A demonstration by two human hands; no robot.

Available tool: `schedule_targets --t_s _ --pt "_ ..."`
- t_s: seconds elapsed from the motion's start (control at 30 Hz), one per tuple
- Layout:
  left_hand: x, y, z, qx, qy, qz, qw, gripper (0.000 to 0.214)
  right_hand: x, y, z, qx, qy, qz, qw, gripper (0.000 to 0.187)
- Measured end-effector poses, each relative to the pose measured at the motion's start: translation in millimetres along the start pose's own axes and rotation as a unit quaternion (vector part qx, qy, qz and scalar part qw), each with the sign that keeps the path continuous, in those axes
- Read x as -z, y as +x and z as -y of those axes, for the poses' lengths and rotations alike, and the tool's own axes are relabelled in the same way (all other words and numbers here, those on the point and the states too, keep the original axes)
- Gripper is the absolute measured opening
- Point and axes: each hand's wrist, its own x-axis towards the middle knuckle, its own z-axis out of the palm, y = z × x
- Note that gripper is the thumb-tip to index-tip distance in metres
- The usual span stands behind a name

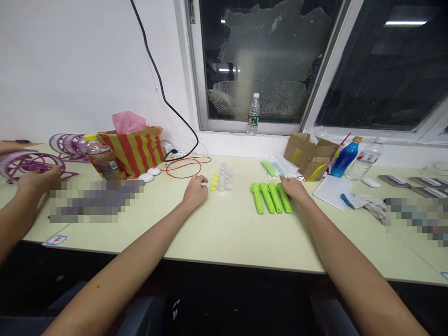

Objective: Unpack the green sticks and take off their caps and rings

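My left hand (195,190) rests on the pale green table (231,233), fingers curled loosely, just left of several yellow rings (213,182) and a cluster of small clear bottles (225,178). It holds nothing that I can see. My right hand (293,188) lies flat on the table, fingers stretched toward the rightmost of several bright green tubes (271,198) lined up side by side, and touches it. Clear plastic bags with green parts (278,167) lie just beyond that hand.
A striped bag (135,149), a drink bottle (101,158) and another person's hand (37,179) on a purple wheel (28,164) are at left. A cardboard box (310,154), blue bottle (345,157), papers and a water bottle on the sill (253,114) sit right and behind. A red cord (185,165) loops nearby.
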Motion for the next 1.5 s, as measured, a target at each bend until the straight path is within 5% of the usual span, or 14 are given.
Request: schedule_targets --t_s 0.4,0.77,1.5 --pt "-0.1 0.9 0.5 0.012 -0.008 0.000 1.000 0.024 3.3 6.2 -5.0 -0.002 -0.033 -0.011 0.999 0.042" --pt "-2.2 3.1 3.6 0.021 -0.015 -0.004 1.000 0.023 -2.1 18.2 -13.9 -0.035 0.078 0.040 0.996 0.024" --pt "0.2 0.6 -2.1 0.037 -0.060 0.018 0.997 0.019 -11.7 19.6 -10.7 -0.059 0.154 0.047 0.985 0.031"
